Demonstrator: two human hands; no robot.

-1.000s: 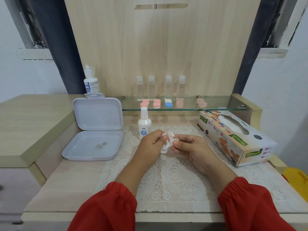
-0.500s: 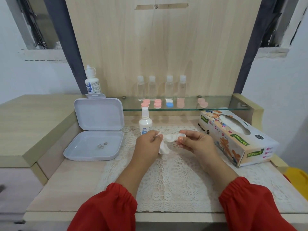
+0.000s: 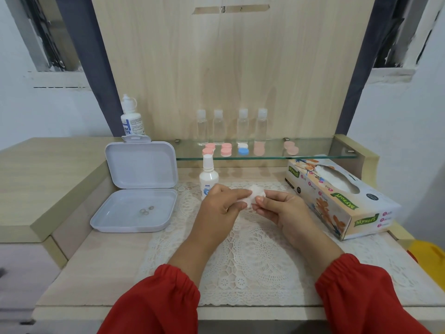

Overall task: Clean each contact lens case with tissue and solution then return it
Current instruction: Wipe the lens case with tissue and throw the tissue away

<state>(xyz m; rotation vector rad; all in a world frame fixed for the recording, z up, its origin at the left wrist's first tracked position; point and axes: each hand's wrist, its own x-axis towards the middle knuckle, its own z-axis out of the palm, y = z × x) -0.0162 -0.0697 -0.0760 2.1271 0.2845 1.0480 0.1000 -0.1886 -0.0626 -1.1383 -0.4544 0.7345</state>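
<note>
A: Right, both hands pinch the tissue [image 3: 253, 197] mid-counter: left hand [image 3: 222, 208] at 9 o'clock of it, right hand [image 3: 280, 209] at 3. Case inside? Can't tell.

B: Risk: the wad hides it; loosened fingers [image 3: 243, 196] could drop it onto the lace mat [image 3: 250, 263].

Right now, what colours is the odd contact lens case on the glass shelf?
The two-cap contact lens case is white and blue, clearest in the head view.
</note>
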